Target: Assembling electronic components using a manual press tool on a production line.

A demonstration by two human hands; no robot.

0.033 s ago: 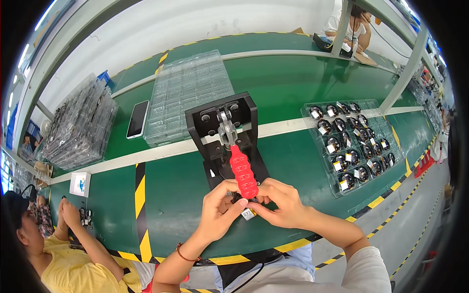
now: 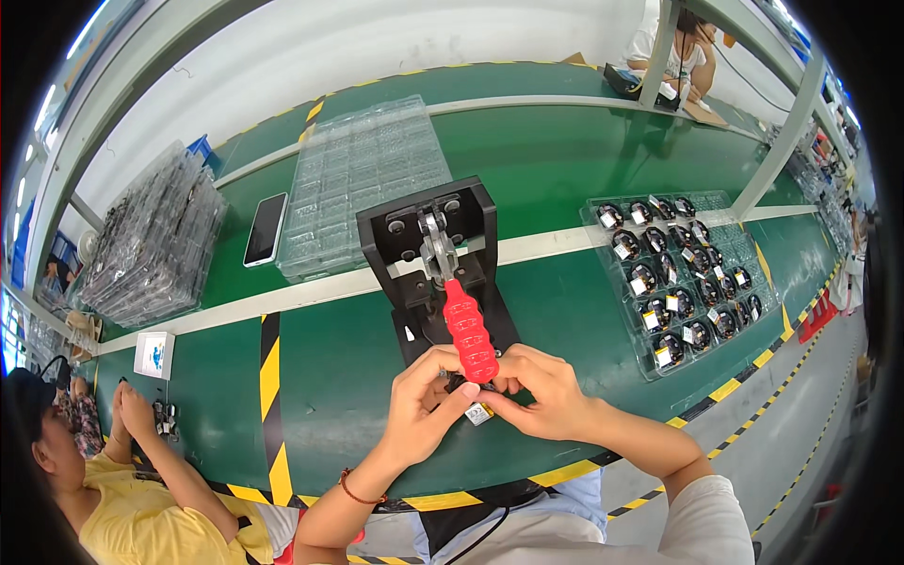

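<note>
Close together at the front of a black toggle-clamp fixture (image 2: 379, 247), both my hands pinch one small part with a white-and-yellow label (image 2: 479, 414). My left hand (image 2: 420, 407) has its thumb and fingers closed on the part's left side. From the right, my right hand (image 2: 548, 397) grips it with thumb and bent fingers. Some black shows between the fingertips, but most of the part is hidden by them and by the clamp's red handle (image 2: 468, 330). That handle slopes down toward me, its end just over my fingertips.
A clear tray (image 2: 650, 362) of round black parts with white labels sits right. Behind the fixture lie clear stacked trays (image 2: 363, 160) and a phone-like device (image 2: 266, 230); wrapped trays (image 2: 155, 235) stand far left. A co-worker in yellow (image 2: 155, 513) sits left; another person (image 2: 692, 61) is far right.
</note>
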